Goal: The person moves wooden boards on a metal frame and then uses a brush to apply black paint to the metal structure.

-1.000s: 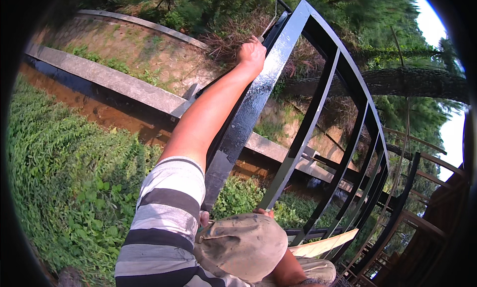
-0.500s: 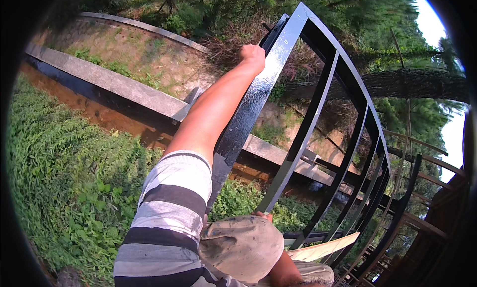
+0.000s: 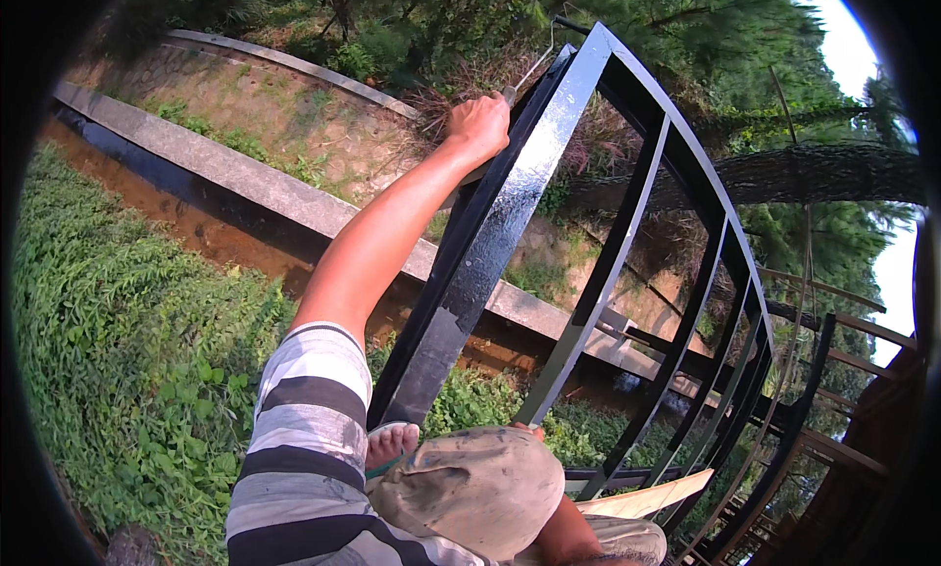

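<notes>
My left hand (image 3: pixel 479 128) is closed around the handle of a small paint roller (image 3: pixel 534 64). Its thin wire frame rises to the dark roller head at the far end of a black metal beam (image 3: pixel 510 208). Wet, glossy paint covers most of the beam's upper face; a duller patch shows at the near end. Only some fingers of my right hand (image 3: pixel 529 430) show past my knee, closed at the lower end of a grey-green crossbar (image 3: pixel 564 365). The knee hides the rest of that hand.
The curved frame has several crossbars and open gaps, high over a ditch (image 3: pixel 186 213) and green plants (image 3: pixel 137 370). My sandalled foot (image 3: pixel 392 445) rests by the beam's near end. A pale plank (image 3: pixel 652 495) lies at right. A tree trunk (image 3: pixel 804 174) stands beyond the frame.
My left hand has moved left, away from the beam's side, and the roller's wire and head have come into sight at the beam's far end. My foot now shows.
</notes>
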A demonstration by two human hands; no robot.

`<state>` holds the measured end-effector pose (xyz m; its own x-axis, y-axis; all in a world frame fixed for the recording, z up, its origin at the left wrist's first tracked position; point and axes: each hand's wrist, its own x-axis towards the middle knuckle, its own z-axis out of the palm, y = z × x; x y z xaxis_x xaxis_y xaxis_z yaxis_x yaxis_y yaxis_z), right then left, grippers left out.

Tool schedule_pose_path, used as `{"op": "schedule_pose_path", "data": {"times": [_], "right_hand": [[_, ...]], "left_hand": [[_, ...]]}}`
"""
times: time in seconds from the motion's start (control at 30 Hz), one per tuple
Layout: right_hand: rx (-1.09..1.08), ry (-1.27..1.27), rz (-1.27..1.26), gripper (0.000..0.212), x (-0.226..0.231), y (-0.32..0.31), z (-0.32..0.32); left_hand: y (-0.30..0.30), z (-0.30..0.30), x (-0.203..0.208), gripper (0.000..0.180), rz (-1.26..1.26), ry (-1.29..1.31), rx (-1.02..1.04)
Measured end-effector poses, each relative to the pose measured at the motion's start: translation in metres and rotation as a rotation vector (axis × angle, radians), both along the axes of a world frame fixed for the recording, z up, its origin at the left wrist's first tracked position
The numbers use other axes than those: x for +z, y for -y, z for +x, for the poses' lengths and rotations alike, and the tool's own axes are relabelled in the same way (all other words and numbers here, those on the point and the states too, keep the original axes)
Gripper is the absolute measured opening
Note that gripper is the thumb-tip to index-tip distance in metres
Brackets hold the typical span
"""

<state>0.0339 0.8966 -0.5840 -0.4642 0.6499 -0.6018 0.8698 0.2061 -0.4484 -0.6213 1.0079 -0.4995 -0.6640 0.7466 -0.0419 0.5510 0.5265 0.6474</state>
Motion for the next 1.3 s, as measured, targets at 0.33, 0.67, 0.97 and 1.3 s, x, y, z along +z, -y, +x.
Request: {"op": "schedule_pose_path", "data": {"times": [0.33, 0.67, 0.97, 1.3], "right_hand": [[-0.365, 0.069, -0.165, 0.024, 0.007, -0.001, -0.022], [-0.620, -0.012, -0.185, 0.022, 0.014, 0.005, -0.031], [-0.783, -0.122, -0.306, 0.055, 0.054, 0.007, -0.070], [-1.268, -1.028, 0.054, 0.040, 0.076, -0.208, -0.157]], "left_hand": [[-0.033, 0.011, 0.005, 0.059, -0.067, -0.109, -0.034], [-0.053, 0.023, 0.003, 0.059, -0.006, -0.053, 0.015], [0.003, 0.015, 0.031, 0.038, 0.191, -0.006, 0.145], [0.222, 0.158, 0.089, 0.048, 0.244, 0.693, 0.160]]}}
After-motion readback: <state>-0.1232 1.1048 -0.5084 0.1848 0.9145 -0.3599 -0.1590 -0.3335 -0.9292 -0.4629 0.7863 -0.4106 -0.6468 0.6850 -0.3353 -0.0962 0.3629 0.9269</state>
